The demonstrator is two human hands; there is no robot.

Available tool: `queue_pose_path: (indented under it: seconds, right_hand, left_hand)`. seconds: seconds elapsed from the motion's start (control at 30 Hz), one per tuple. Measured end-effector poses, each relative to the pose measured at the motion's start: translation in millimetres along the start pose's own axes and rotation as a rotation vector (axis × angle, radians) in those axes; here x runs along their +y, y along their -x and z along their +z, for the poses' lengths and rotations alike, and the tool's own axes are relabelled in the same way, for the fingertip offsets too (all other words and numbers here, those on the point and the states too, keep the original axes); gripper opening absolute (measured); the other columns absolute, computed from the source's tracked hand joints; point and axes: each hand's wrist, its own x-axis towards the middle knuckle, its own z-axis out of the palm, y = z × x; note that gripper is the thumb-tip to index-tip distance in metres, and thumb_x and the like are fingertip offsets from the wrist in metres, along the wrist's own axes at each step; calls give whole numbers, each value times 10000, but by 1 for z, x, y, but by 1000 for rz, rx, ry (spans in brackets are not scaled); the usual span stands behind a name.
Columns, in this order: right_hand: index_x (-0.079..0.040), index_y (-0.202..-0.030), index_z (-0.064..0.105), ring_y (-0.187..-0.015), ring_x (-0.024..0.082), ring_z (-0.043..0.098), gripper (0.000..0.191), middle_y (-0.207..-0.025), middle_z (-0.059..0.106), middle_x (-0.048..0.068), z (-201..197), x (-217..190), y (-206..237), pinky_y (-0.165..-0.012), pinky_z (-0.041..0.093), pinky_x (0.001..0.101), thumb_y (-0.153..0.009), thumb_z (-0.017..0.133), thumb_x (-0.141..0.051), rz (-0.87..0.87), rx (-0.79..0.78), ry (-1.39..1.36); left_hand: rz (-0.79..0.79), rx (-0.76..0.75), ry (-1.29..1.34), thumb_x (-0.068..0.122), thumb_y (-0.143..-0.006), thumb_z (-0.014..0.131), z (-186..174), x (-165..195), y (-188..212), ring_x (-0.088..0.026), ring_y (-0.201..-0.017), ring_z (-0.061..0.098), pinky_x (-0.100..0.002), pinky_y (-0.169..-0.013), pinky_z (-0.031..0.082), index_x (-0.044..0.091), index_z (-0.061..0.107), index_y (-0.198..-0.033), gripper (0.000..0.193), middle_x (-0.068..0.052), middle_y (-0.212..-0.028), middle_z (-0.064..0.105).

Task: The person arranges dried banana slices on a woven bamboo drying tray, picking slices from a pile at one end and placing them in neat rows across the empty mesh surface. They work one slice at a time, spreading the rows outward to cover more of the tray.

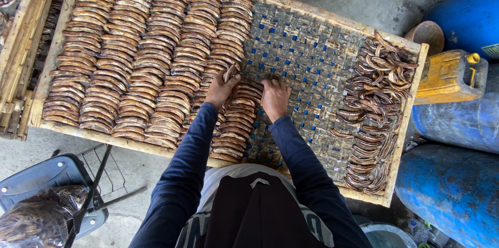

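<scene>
A wooden-framed rack [332,19] with a woven mat base carries several neat columns of brown, flat dried banana slices [135,55] on its left half. My left hand [221,89] grips one slice [230,72] above the rightmost column. My right hand [274,97] rests palm down on the mat beside that column, fingers on a slice at its top; what it holds is hidden. A loose heap of darker curled slices [377,107] lies along the rack's right edge. Both arms wear dark blue sleeves.
Blue drums [457,185] and a yellow jerrycan [449,76] stand to the right. Another wooden rack [15,35] sits at the left. A grey chair [47,175] with a clear bag of dried slices [41,217] is at lower left. The floor is concrete.
</scene>
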Motion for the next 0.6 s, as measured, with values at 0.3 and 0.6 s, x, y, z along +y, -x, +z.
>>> queue_pose_path:
  seconds: [0.3,0.6]
  right_hand:
    - [-139,-1245,654,-1008,143,662,329,-1098,673,29,-54,-47,-24,-873,597,312,-936,759,-178,191,-310,-892]
    - [-141,-1266,669,-1036,183,636,366,-1132,566,56,-64,-41,-24,-925,590,352,-919,784,-136,-88,-291,-848]
  left_hand:
    - [-20,-421,632,618,-940,550,6,27,44,-298,-1219,653,-534,-980,589,85,457,-1488,770,-166,-1346,637]
    - [-168,-633,416,674,-982,517,-11,13,45,-345,-1028,714,-463,-805,631,51,543,-1431,768,-208,-1189,706]
